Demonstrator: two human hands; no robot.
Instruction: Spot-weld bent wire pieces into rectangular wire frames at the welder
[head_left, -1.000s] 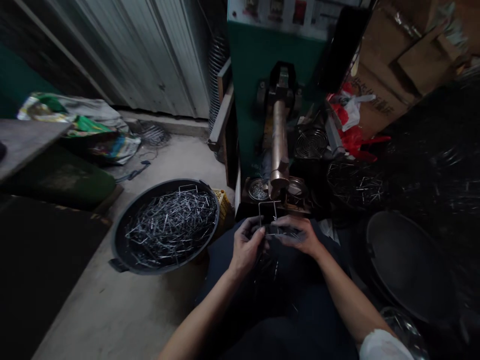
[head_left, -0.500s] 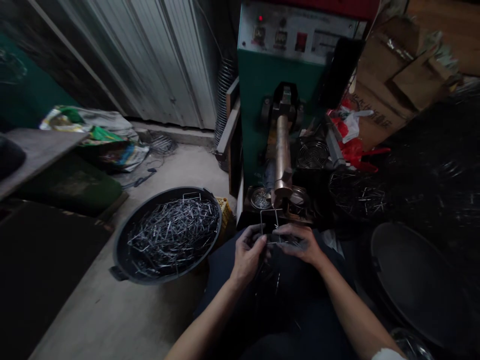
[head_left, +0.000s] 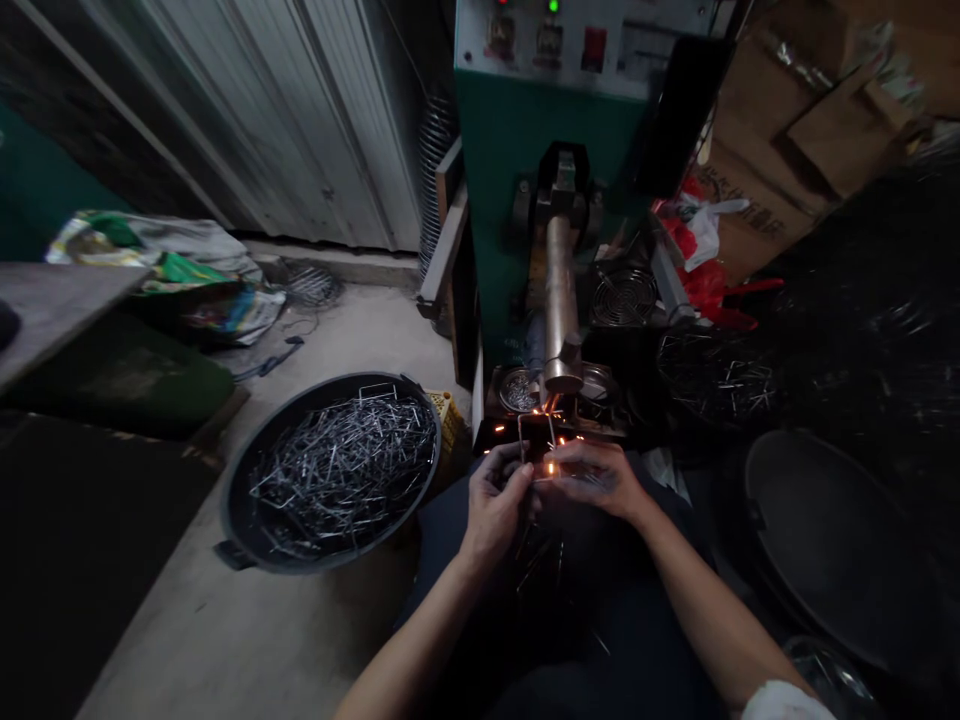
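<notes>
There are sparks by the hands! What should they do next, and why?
Probably hold steady. The left hand and right hand both pinch a bent wire frame under the copper electrode, and orange sparks fly at the joint, so letting go now might spoil it.

Dim overall, lit softly from the left across the concrete floor (head_left: 247,620). Right side sunk in near-black shadow. Small orange glow of sparks (head_left: 551,467) between the hands. Strong wide-angle bending at the edges; slight softness throughout.
</notes>
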